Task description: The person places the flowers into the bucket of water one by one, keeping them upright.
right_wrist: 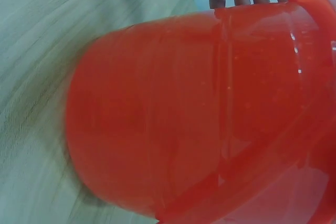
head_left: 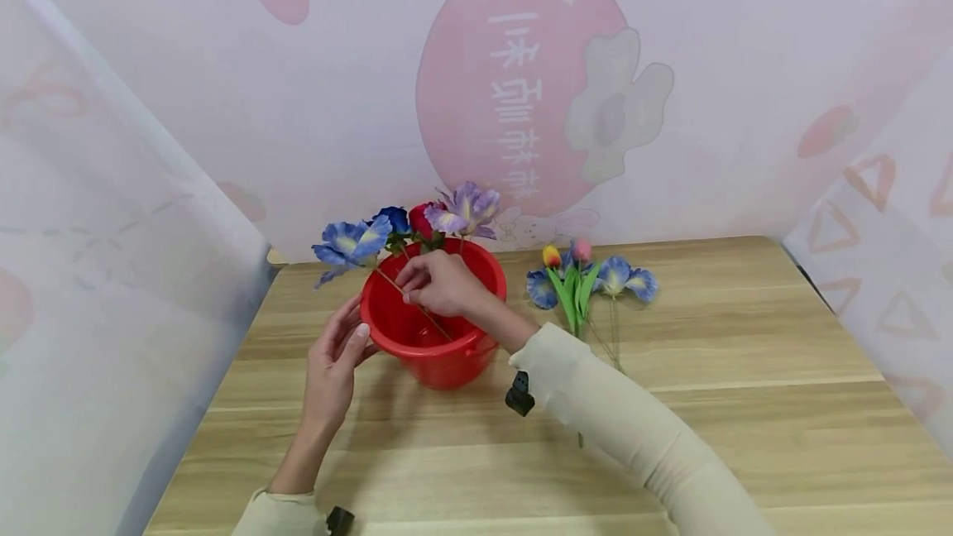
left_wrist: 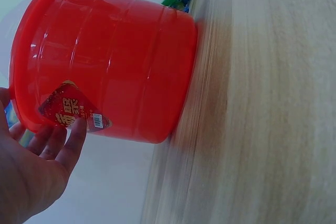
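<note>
A red bucket (head_left: 432, 366) stands upright on the wooden table. My left hand (head_left: 335, 362) rests at its left side, thumb at the rim and fingers extended along the outer wall near a dark red label (left_wrist: 73, 109). Over the opening, my right hand (head_left: 442, 284) pinches the thin stem of a blue iris (head_left: 350, 242). That stem slants down into the bucket, and the bloom leans out past the left rim. A purple iris (head_left: 465, 209), a red flower (head_left: 423, 220) and a dark blue flower (head_left: 395, 219) stand at the back of the bucket.
Right of the bucket lie tulips with green leaves (head_left: 572, 292) and more blue irises (head_left: 625, 278), partly under the right sleeve (head_left: 618, 412). A printed white cloth (head_left: 357, 89) hangs behind the table (head_left: 744, 337), with cloth on both sides as well.
</note>
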`<action>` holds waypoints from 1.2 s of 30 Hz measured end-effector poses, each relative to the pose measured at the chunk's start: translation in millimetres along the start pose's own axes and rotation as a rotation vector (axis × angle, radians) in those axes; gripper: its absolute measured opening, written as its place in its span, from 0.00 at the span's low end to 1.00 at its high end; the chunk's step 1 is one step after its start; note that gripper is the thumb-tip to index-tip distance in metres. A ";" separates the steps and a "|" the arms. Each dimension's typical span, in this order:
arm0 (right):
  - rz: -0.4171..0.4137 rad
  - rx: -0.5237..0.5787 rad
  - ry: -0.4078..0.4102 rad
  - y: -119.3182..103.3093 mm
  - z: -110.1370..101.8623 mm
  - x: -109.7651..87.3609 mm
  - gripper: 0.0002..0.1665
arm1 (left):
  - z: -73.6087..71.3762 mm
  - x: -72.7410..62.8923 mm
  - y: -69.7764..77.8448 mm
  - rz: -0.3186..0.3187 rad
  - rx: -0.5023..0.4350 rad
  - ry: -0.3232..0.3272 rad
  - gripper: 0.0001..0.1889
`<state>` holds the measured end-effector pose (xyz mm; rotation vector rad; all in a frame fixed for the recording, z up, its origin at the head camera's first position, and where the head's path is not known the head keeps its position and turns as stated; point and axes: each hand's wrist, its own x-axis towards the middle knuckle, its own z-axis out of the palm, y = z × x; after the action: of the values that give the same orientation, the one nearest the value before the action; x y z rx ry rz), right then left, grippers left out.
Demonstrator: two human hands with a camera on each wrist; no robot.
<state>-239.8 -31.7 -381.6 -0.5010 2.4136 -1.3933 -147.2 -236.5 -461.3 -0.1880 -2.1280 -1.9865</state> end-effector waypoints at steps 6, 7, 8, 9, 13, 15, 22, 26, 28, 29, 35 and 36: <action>0.002 -0.031 -0.017 -0.7 0.4 0.1 0.13 | 0.4 0.6 0.9 -0.005 -0.004 0.002 0.26; 0.001 -0.032 -0.019 -0.8 0.3 0.1 0.13 | 0.4 0.5 0.9 -0.006 -0.005 0.003 0.26; -0.001 -0.032 -0.019 -1.0 0.1 -0.1 0.13 | 0.4 0.5 0.8 -0.006 -0.006 0.004 0.26; -0.001 -0.028 -0.019 -1.0 0.0 -0.1 0.13 | 0.4 0.7 0.8 -0.004 -0.006 0.004 0.26; 0.009 -0.002 -0.011 -0.5 -0.8 -0.7 0.14 | 0.2 0.4 0.4 -0.002 0.009 -0.001 0.26; 0.010 0.014 -0.006 -0.4 -1.4 -1.3 0.15 | 0.3 0.3 0.4 -0.001 0.012 -0.001 0.26; -0.031 0.065 0.009 -3.5 -6.1 -7.9 0.15 | 0.5 -0.2 0.5 -0.007 0.008 0.006 0.26; -0.055 0.104 0.016 -7.0 -11.6 -15.1 0.15 | 0.1 0.3 0.0 -0.006 0.012 0.001 0.26; -0.068 0.128 0.021 -8.0 -15.4 -18.8 0.16 | -0.2 0.4 -0.4 -0.006 0.018 -0.001 0.26; -0.073 0.140 0.024 -8.5 -17.7 -20.6 0.16 | -0.3 0.3 -0.5 -0.006 0.021 -0.002 0.26; -0.121 0.209 0.052 -5.8 -33.8 -33.3 0.18 | -0.5 0.4 -1.1 0.000 0.020 0.000 0.26; -0.124 0.226 0.058 -4.8 -37.0 -36.4 0.18 | -0.6 0.4 -1.2 0.002 0.019 0.001 0.26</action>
<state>-222.6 10.6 -356.4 -0.5675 2.2627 -1.7301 -147.8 -237.1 -462.3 -0.1862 -2.1446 -1.9644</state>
